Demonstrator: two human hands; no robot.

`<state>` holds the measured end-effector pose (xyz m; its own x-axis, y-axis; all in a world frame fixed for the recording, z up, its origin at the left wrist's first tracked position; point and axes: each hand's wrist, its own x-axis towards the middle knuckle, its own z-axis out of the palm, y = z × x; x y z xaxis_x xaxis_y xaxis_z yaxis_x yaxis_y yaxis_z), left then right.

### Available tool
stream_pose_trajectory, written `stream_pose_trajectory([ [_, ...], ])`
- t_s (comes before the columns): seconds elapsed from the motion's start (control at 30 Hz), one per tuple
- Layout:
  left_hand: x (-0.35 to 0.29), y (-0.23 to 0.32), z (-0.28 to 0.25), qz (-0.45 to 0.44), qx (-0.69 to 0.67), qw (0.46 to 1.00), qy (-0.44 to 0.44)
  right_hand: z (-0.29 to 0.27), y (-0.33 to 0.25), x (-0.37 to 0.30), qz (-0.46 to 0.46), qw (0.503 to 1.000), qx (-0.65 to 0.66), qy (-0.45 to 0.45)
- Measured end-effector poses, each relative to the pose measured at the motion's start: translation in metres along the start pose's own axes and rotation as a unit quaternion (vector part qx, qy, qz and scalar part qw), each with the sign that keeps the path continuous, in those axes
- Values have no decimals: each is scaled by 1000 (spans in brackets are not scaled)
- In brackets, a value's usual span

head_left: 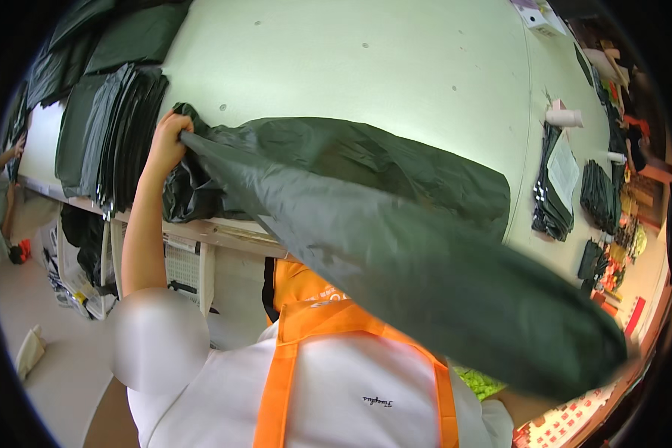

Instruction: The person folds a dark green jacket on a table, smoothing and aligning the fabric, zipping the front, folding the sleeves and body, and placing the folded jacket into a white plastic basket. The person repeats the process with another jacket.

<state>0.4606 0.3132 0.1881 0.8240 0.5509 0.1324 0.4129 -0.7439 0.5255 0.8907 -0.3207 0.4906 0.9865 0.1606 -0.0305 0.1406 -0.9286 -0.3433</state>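
Note:
A long piece of thin, dark green, slightly shiny fabric (396, 246) stretches across the front of me, from the table out past its right side. At its upper left corner my left hand (173, 136) is closed, gripping bunched cloth. The near part is raised off the table and blurred by motion; the far part lies on the tabletop. My right forearm (526, 405) passes behind the cloth's lower right end, where the fingers are hidden and smeared. A stack of folded dark green fabric pieces (112, 134) stands just left of my left hand.
The pale table (336, 67) spreads out ahead. More dark folded pieces (138, 37) lie at its far left. On the right are a white roll (564, 118), bundled dark pieces (601, 196) and a paper sheet (563, 166). Under the table stands a white crate (183, 270). Another person's arm shows far left.

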Motion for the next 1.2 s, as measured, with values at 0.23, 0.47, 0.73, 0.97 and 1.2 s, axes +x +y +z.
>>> stream_pose_trajectory([
  [0.23, 10, 89, 22, -111, 90, 956, 257, 259, 67, 128, -62, 994, 87, 20],
  [0.47, -17, 202, 103, -84, 217, 972, -15, 304, 58, 136, -82, 996, 17, -43],
  [0.73, -12, 185, 93, -70, 264, 962, 9, 224, -51, 66, -321, 941, 79, 68],
  [0.97, -22, 81, 126, -176, 293, 940, -26, 350, 4, 21, -315, 937, -133, -73],
  [1.2, 4, 76, 111, -227, 345, 903, -122, 321, 32, 51, -222, 946, 236, -24],
])
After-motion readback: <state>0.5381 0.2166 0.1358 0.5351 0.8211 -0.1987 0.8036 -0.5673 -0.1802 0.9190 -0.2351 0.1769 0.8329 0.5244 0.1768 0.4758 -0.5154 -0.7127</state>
